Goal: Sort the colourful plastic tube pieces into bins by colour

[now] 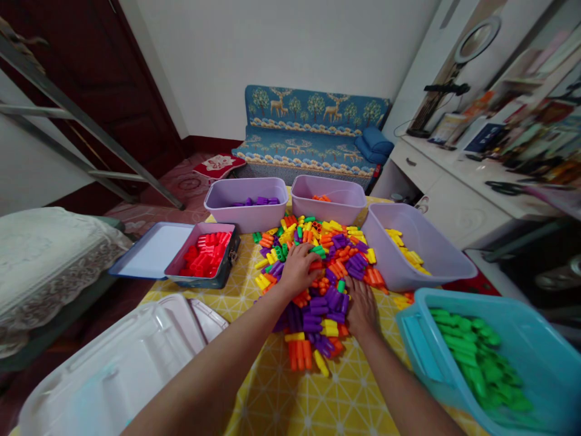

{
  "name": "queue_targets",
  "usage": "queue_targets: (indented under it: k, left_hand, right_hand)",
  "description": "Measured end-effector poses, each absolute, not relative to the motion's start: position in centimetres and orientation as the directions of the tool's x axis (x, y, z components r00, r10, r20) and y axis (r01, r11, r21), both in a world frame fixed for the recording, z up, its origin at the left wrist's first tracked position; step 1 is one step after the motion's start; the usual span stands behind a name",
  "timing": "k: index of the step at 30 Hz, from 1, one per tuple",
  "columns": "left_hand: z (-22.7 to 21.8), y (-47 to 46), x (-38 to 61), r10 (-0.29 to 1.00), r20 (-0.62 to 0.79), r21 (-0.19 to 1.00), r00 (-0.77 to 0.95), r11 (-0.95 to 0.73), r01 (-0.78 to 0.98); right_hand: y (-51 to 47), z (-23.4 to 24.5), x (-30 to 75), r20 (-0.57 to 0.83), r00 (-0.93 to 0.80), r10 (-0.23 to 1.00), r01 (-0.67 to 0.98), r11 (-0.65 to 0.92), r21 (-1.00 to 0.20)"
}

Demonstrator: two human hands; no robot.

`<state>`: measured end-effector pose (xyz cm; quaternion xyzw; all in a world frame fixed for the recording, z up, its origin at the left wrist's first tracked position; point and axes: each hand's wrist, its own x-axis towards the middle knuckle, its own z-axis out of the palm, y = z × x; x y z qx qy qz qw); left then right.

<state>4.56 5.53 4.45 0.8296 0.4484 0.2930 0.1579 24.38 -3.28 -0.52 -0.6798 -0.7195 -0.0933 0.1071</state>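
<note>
heap (320, 303) of orange, purple, yellow and green pieces is lying on the yellow cloth (358, 387). within it, some green pieces (318, 250) are lying right at the fingertips of the left hand (299, 266), on its right side, their long axes seemingly running nearly crosswise. the left hand is sitting nearer to them; the right hand (363, 306) is resting closer to the body, at the heap's right edge, beside purple pieces (334, 300). the left fingers are bending over the heap, and i cannot tell whether they are grasping anything; the right fingers are stretching forward, loose and looking released, with no piece showing in them. past the far edge, a lilac bin (247, 217) is holding purple pieces, and beside it a second bin (327, 211) is holding orange ones. a third bin (384, 260), at the right, is holding yellow ones; nearer, a teal bin (422, 345) is holding green ones. left of the heap, an open tin (195, 282) is holding red ones, with lids (122, 363) lying nearer the person. farther off, a sofa (308, 142) is standing.
</note>
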Motion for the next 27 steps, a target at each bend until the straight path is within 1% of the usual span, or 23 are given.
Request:
queue_targets:
  k: [4,6,8,9,10,11,12,13,14,15,16,18,21,24,27]
  left_hand:
    - [4.3,5.1,4.3,0.853,0.388,0.610,0.348,-0.521,0.597]
    - [4.7,4.6,4.2,0.866,0.438,0.677,0.242,-0.495,0.544]
    - [5.2,4.0,4.2,0.885,0.458,0.774,0.083,-0.443,0.452]
    - [5.4,3.7,4.3,0.904,0.427,0.843,-0.013,-0.394,0.367]
    - [5.7,3.5,4.3,0.929,0.356,0.915,-0.104,-0.323,0.244]
    - [5.9,3.3,4.4,0.954,0.246,0.968,-0.174,-0.234,0.087]
    - [6.0,3.1,4.5,0.970,0.116,0.987,-0.212,-0.136,-0.082]
    - [6.1,2.9,4.5,0.975,-0.009,0.969,-0.221,-0.046,-0.242]
    - [6.2,2.8,4.5,0.971,-0.112,0.927,-0.210,0.026,-0.374]
    - [6.2,2.7,4.5,0.964,-0.188,0.877,-0.189,0.077,-0.475]
    - [6.2,2.6,4.4,0.957,-0.236,0.829,-0.169,0.108,-0.549]
    - [6.1,2.5,4.1,0.946,-0.288,0.753,-0.146,0.130,-0.645]
    - [5.9,2.4,3.5,0.945,-0.301,0.701,-0.127,0.129,-0.702]
    - [5.8,2.5,2.9,0.946,-0.309,0.706,-0.096,0.160,-0.689]
    - [6.1,2.7,2.4,0.935,-0.354,0.731,-0.034,0.254,-0.634]
  right_hand:
    - [-3.3,-0.7,24.5,0.312,-0.064,0.948,0.997,0.073,-0.018]
    - [-3.3,-0.9,24.6,0.323,-0.072,0.944,0.997,0.081,-0.012]
    - [-3.3,-1.0,24.6,0.324,-0.064,0.944,0.997,0.071,-0.011]
    - [-3.3,-1.0,24.6,0.320,-0.059,0.946,0.998,0.067,-0.013]
    - [-3.3,-1.0,24.6,0.315,-0.056,0.947,0.998,0.064,-0.015]
    - [-3.2,-0.9,24.6,0.310,-0.055,0.949,0.998,0.063,-0.018]
    - [-3.2,-0.9,24.6,0.308,-0.055,0.950,0.998,0.065,-0.021]
    - [-3.2,-0.8,24.6,0.306,-0.058,0.950,0.997,0.069,-0.025]
    - [-3.2,-0.8,24.6,0.306,-0.063,0.950,0.997,0.076,-0.029]
    - [-3.2,-0.9,24.6,0.308,-0.069,0.949,0.996,0.083,-0.032]
    - [-3.2,-0.9,24.7,0.314,-0.073,0.947,0.995,0.089,-0.037]
    - [-3.1,-1.2,24.8,0.327,-0.080,0.941,0.994,0.099,-0.041]
    - [-3.1,-1.5,24.9,0.340,-0.087,0.936,0.994,0.103,-0.029]
    - [-3.1,-1.5,24.9,0.339,-0.086,0.937,0.995,0.101,-0.025]
    - [-3.2,-1.1,24.9,0.328,-0.080,0.941,0.995,0.097,-0.037]
